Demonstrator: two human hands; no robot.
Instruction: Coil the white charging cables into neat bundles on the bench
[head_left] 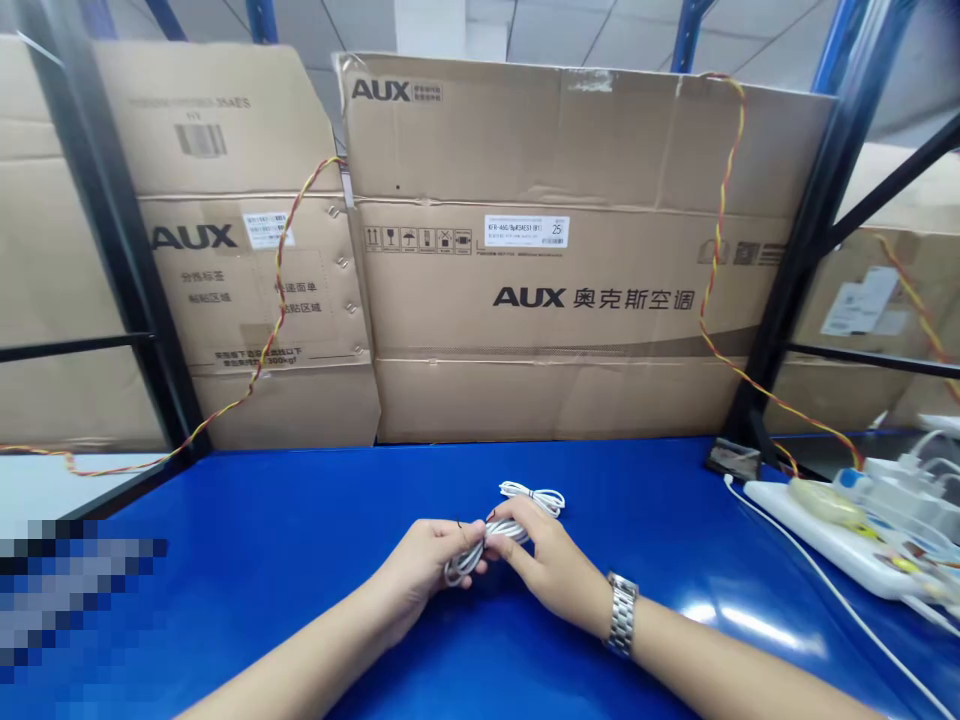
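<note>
Both hands meet over the blue tabletop on a coiled white cable. My left hand is closed around the coil's left part, its thumb on top. From the right, my right hand pinches near the coil's middle, where dark ends of a thin tie stick up by the fingertips. A metal-band watch is on the right wrist. Just behind the right hand lies a second white cable bundle, bound with a dark tie. The fingers hide part of the held coil.
Large cardboard boxes wall off the back of the blue table. At right lies a white power strip with plugs and a trailing white cord. Twisted red-yellow wires hang along the black rack posts.
</note>
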